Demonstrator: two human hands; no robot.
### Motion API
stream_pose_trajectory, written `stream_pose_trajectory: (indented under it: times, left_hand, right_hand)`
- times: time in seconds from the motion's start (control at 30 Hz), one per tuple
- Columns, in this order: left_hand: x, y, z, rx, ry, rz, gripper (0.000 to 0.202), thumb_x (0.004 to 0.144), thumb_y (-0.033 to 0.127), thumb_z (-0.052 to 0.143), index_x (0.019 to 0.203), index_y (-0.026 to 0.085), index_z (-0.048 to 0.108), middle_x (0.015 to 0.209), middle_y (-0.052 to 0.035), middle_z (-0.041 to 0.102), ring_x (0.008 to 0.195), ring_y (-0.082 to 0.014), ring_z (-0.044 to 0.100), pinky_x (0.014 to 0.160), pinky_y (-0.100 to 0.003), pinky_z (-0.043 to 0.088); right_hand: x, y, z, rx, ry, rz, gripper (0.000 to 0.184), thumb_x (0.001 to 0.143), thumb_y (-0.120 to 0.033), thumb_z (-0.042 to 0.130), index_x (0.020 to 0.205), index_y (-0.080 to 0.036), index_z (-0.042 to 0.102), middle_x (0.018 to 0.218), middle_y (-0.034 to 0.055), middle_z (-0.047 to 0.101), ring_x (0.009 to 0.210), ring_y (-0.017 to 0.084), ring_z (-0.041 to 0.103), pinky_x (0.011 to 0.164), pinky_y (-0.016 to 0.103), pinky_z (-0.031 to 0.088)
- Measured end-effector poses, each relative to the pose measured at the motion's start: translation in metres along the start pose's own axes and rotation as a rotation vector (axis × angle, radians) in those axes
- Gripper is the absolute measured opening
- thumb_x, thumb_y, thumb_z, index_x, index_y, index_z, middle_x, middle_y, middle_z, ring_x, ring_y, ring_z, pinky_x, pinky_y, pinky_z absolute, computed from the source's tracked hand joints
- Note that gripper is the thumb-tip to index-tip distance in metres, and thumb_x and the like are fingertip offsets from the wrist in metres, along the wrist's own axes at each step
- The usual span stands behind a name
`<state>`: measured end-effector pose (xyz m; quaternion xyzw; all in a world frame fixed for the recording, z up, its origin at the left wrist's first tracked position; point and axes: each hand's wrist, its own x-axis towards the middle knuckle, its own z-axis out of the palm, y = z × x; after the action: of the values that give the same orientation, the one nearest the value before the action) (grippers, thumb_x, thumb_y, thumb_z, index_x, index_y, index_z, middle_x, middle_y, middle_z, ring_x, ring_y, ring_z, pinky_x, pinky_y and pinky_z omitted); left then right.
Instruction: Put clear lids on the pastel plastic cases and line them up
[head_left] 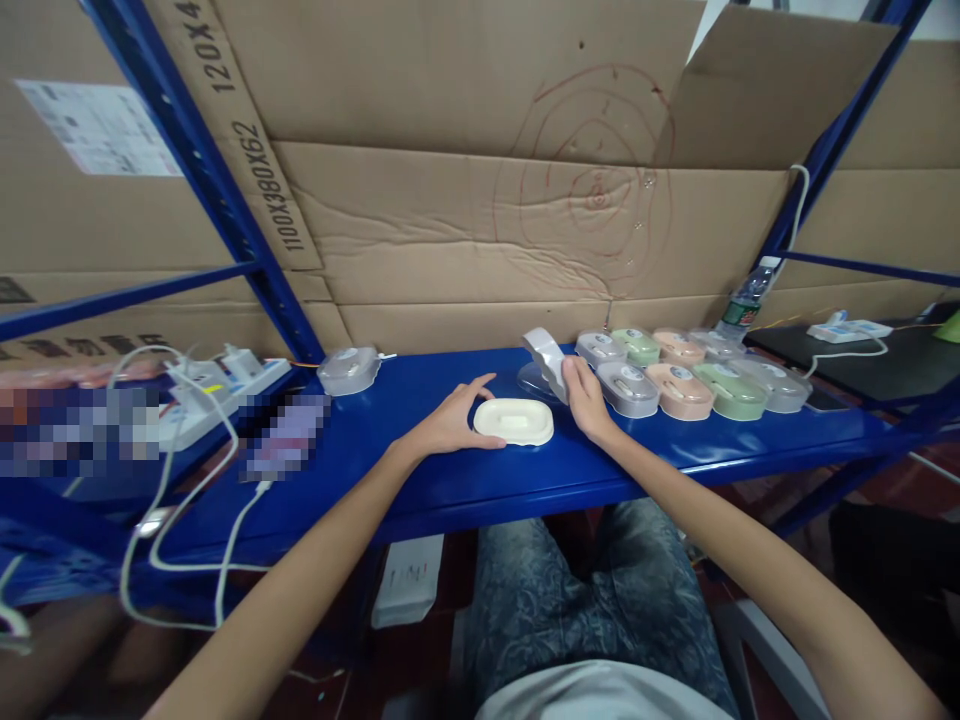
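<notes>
A cream oval tray (514, 421) lies on the blue shelf (420, 470) in front of me. My left hand (452, 419) rests beside its left end, thumb and fingers curved around the rim. My right hand (585, 398) grips a grey oval case (547, 362), tilted up on its edge above a clear lid (531, 380). To the right stand two rows of several similar cases (679, 375) in grey, green and pink.
Another clear-lidded grey case (349, 369) sits at the back left. White power strips (217, 385) and loose white cables (187, 500) lie on the left. A plastic bottle (746, 300) and another power strip (847, 329) are at the right. Cardboard sheets (480, 200) line the back.
</notes>
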<state>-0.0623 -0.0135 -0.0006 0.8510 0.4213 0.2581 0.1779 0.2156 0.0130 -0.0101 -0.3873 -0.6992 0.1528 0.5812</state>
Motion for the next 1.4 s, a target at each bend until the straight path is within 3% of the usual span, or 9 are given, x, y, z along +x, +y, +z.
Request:
stream_pose_trajectory:
  times: [0.13, 0.27, 0.4, 0.53, 0.7, 0.83, 0.97, 1.17, 1.4]
  left_hand:
    - [0.000, 0.002, 0.000, 0.000, 0.014, -0.001, 0.121, 0.070, 0.063, 0.090, 0.166, 0.029, 0.025, 0.137, -0.0102, 0.064, 0.132, -0.0382, 0.053, 0.117, -0.059, 0.035]
    - [-0.001, 0.004, 0.000, 0.004, 0.027, 0.003, 0.121, 0.067, 0.061, 0.092, 0.165, 0.027, 0.030, 0.137, -0.0130, 0.064, 0.130, -0.0399, 0.054, 0.113, -0.061, 0.040]
    - [-0.001, 0.003, 0.001, 0.017, 0.032, -0.018, 0.124, 0.066, 0.065, 0.091, 0.166, 0.028, 0.027, 0.154, -0.0169, 0.051, 0.138, -0.0421, 0.049, 0.116, -0.062, 0.039]
    - [-0.002, 0.003, 0.001, 0.013, 0.010, -0.028, 0.127, 0.067, 0.066, 0.090, 0.167, 0.028, 0.023, 0.162, -0.0186, 0.043, 0.145, -0.0427, 0.044, 0.120, -0.063, 0.034]
    - [-0.002, 0.007, 0.000, 0.007, 0.011, -0.008, 0.119, 0.067, 0.064, 0.090, 0.165, 0.028, 0.031, 0.163, -0.0162, 0.045, 0.143, -0.0404, 0.046, 0.120, -0.060, 0.035]
    - [0.000, 0.008, -0.001, 0.005, 0.024, 0.035, 0.099, 0.072, 0.061, 0.088, 0.156, 0.029, 0.047, 0.152, -0.0128, 0.057, 0.135, -0.0386, 0.053, 0.116, -0.058, 0.041]
    - [0.000, 0.004, -0.006, 0.008, 0.031, 0.022, 0.089, 0.073, 0.064, 0.087, 0.148, 0.029, 0.055, 0.143, -0.0102, 0.063, 0.129, -0.0371, 0.056, 0.113, -0.055, 0.043]
    - [-0.001, -0.005, -0.013, -0.003, -0.060, -0.062, 0.090, 0.074, 0.066, 0.086, 0.148, 0.027, 0.052, 0.141, -0.0101, 0.061, 0.132, -0.0350, 0.054, 0.115, -0.050, 0.041]
    - [0.000, -0.009, -0.009, 0.003, -0.079, -0.030, 0.089, 0.071, 0.064, 0.087, 0.145, 0.026, 0.055, 0.147, -0.0110, 0.057, 0.141, -0.0382, 0.044, 0.120, -0.054, 0.035]
  right_hand:
    - [-0.001, -0.003, -0.004, -0.019, -0.029, -0.052, 0.052, 0.108, -0.064, 0.034, 0.109, -0.024, 0.065, 0.107, 0.0090, 0.066, 0.105, 0.026, 0.064, 0.100, 0.044, 0.053]
    - [-0.009, -0.014, -0.004, -0.136, -0.255, -0.261, 0.044, 0.109, -0.057, 0.041, 0.132, -0.025, 0.061, 0.134, 0.0133, 0.060, 0.130, 0.030, 0.058, 0.114, 0.051, 0.047]
    - [-0.019, -0.027, 0.000, -0.319, -0.478, -0.377, 0.050, 0.105, -0.058, 0.050, 0.142, -0.025, 0.057, 0.149, 0.0165, 0.052, 0.141, 0.036, 0.050, 0.118, 0.059, 0.042]
    - [-0.020, -0.033, -0.002, -0.386, -0.551, -0.438, 0.056, 0.104, -0.060, 0.051, 0.146, -0.023, 0.054, 0.156, 0.0184, 0.049, 0.145, 0.038, 0.047, 0.120, 0.062, 0.040]
    - [-0.005, -0.022, -0.014, -0.359, -0.406, -0.342, 0.047, 0.110, -0.052, 0.038, 0.147, -0.026, 0.052, 0.153, 0.0145, 0.052, 0.145, 0.033, 0.048, 0.121, 0.058, 0.040]
    - [0.011, 0.001, -0.017, -0.416, -0.338, -0.253, 0.052, 0.110, -0.054, 0.035, 0.147, -0.022, 0.054, 0.150, 0.0170, 0.054, 0.144, 0.035, 0.049, 0.121, 0.058, 0.040]
    - [0.024, 0.022, -0.013, -0.589, -0.404, -0.099, 0.057, 0.108, -0.057, 0.039, 0.145, -0.017, 0.058, 0.151, 0.0216, 0.054, 0.145, 0.041, 0.047, 0.119, 0.063, 0.038]
    - [0.027, 0.031, -0.013, -0.713, -0.593, 0.019, 0.063, 0.104, -0.058, 0.050, 0.152, -0.016, 0.051, 0.143, 0.0215, 0.059, 0.134, 0.037, 0.057, 0.112, 0.050, 0.046]
    - [0.024, 0.028, -0.018, -0.580, -0.463, 0.003, 0.064, 0.099, -0.050, 0.063, 0.150, -0.013, 0.052, 0.137, 0.0208, 0.060, 0.127, 0.033, 0.061, 0.110, 0.046, 0.049]
